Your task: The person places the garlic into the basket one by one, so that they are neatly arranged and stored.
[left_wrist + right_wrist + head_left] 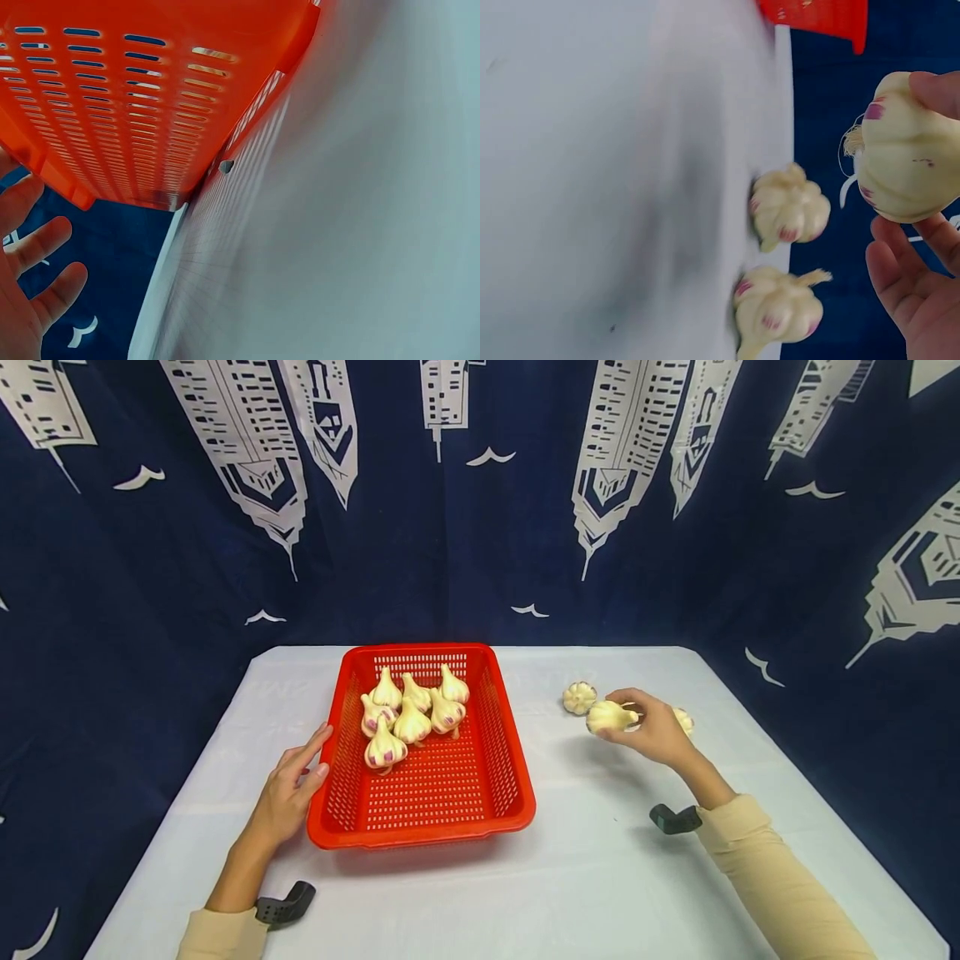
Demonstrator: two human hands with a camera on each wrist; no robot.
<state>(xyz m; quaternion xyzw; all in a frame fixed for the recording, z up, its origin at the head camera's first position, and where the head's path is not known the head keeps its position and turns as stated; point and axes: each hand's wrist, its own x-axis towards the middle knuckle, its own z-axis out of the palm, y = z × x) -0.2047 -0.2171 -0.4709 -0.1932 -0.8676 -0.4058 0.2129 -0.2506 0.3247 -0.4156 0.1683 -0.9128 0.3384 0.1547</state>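
Observation:
The right hand pinches a garlic bulb above the right side of the table; in the right wrist view the thumb and fingers hold the bulb from opposite sides. At the left rim of the red basket, the left hand touches the edge with its fingertips, fingers extended. Several garlic bulbs lie together in the basket's far left part. In the left wrist view the spread fingers of the left hand are beside the basket wall.
One garlic bulb lies on the white table just beyond the held bulb. Another bulb is partly hidden behind the right hand. A dark blue patterned cloth hangs behind the table.

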